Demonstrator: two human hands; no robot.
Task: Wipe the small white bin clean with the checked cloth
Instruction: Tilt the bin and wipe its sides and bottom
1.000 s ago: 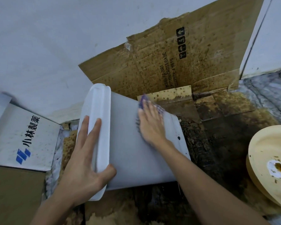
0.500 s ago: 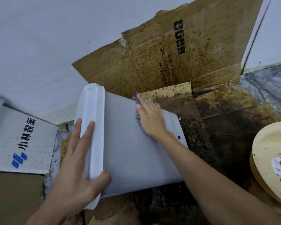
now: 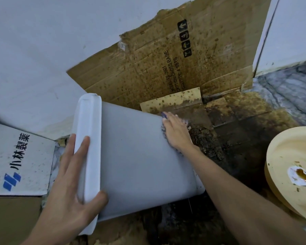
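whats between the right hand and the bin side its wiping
The checked cloth, pressed flat under the right hand against the bin. The head view shows only its blue edge at the fingertips and a fringe along the hand's left side.

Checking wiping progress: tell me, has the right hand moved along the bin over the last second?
Yes. The right hand with the cloth has slid along the bin away from its rim, towards the bin's bottom end.
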